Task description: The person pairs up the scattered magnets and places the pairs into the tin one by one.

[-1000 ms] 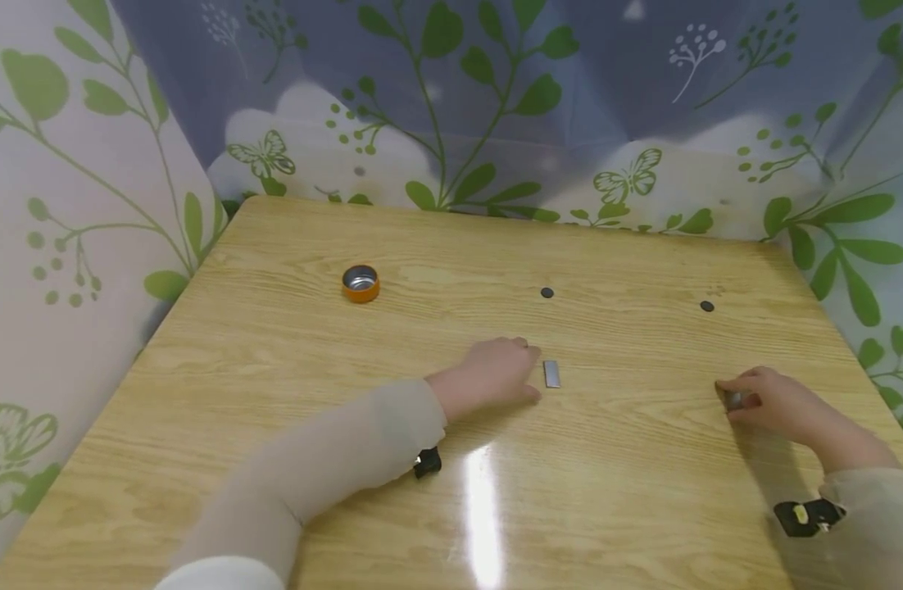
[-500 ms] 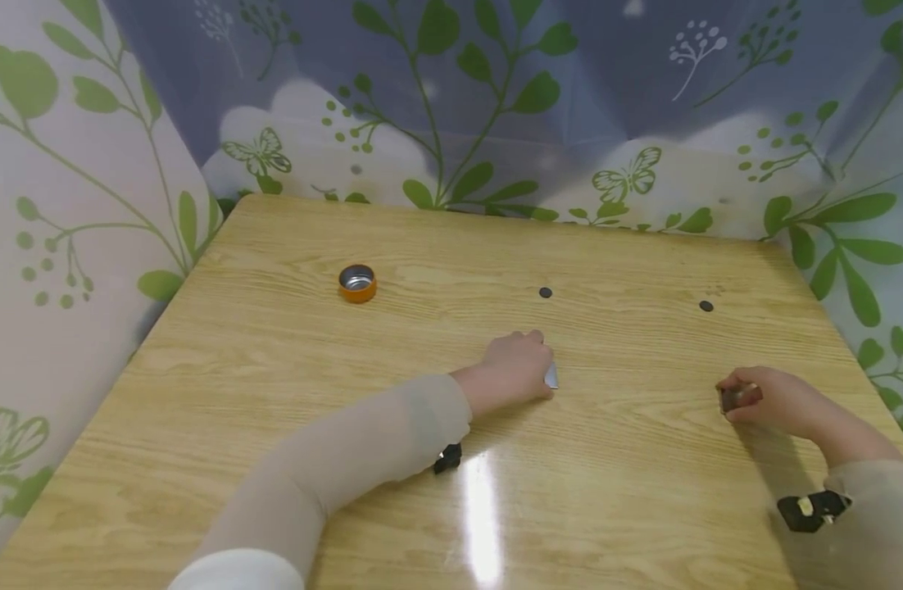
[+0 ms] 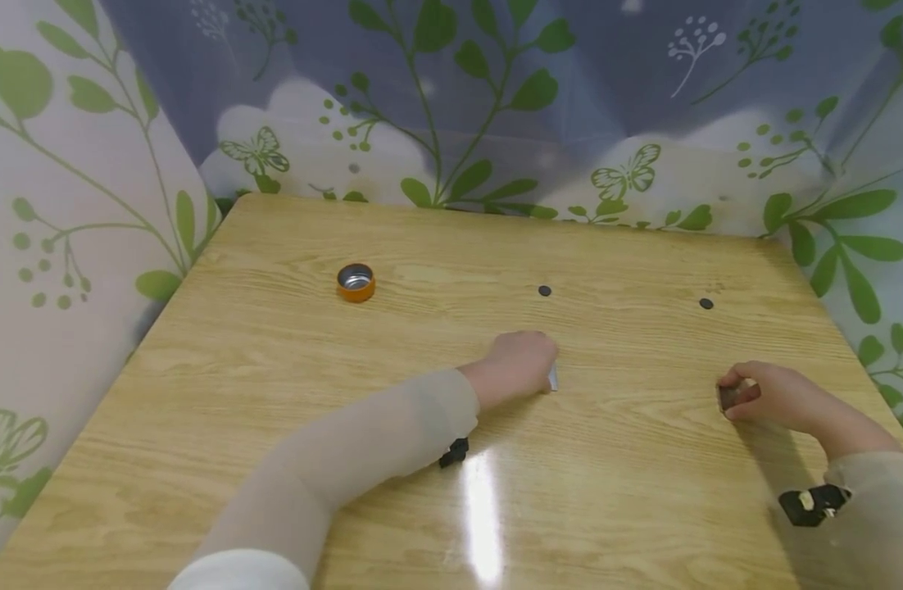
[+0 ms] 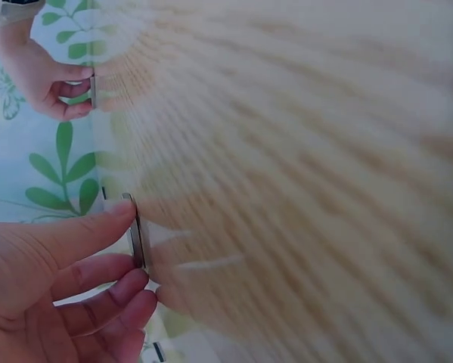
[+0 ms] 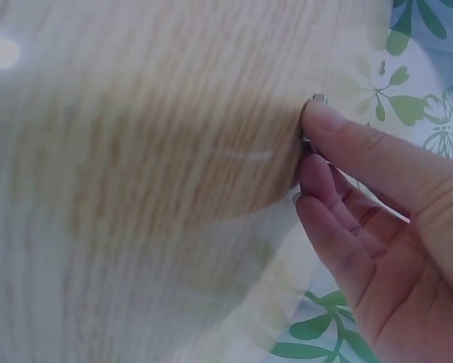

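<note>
In the head view my left hand (image 3: pixel 516 362) is low over the middle of the table, covering most of a small silver rectangular plate (image 3: pixel 554 378). The left wrist view shows thumb and fingers pinching this thin metal plate (image 4: pixel 136 236) by its ends, close against the wood. Further right, my right hand (image 3: pixel 779 399) pinches a second small plate (image 3: pixel 727 397), darker on the visible face, between thumb and fingers. Only the second plate's end (image 5: pixel 319 98) and part of its edge show past the fingertips in the right wrist view.
On the wooden table (image 3: pixel 422 246), an orange round cup (image 3: pixel 356 284) with a shiny metal inside stands at the back left. Two flat dark discs, a middle disc (image 3: pixel 544 291) and a right disc (image 3: pixel 706 304), lie behind the hands. A leaf-patterned curtain (image 3: pixel 496 123) borders the table.
My left hand has moved right onto the silver plate and taken hold of it. The right hand stays nearly in place, and its plate has turned slightly.
</note>
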Demonstrator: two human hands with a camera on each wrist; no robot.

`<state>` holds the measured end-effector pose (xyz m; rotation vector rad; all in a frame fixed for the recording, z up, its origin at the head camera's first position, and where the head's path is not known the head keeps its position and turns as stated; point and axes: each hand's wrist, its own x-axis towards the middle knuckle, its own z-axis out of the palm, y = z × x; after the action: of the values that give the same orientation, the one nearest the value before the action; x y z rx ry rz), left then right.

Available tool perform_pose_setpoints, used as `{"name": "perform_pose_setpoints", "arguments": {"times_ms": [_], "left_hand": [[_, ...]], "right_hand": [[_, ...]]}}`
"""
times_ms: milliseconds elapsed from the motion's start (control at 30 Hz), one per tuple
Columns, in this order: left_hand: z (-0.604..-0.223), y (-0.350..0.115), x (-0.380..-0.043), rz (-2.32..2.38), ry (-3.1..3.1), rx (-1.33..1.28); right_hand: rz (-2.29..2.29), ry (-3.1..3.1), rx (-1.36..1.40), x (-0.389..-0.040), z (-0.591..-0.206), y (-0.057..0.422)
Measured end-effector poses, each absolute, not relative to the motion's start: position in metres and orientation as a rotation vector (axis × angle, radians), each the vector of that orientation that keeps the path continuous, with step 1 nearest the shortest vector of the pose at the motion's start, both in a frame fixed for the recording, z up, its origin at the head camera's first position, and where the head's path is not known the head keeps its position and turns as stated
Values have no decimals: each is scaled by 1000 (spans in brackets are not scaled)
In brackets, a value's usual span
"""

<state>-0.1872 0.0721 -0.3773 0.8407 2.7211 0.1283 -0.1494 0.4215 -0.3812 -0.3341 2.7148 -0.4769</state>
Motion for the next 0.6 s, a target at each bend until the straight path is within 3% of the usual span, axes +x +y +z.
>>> {"name": "perform_pose_setpoints", "arguments": {"times_ms": [600], "left_hand": [[-378,77,-189,251,2688,751]], "right_hand": [[-569,2702,-370,-149,-386,424]]}}
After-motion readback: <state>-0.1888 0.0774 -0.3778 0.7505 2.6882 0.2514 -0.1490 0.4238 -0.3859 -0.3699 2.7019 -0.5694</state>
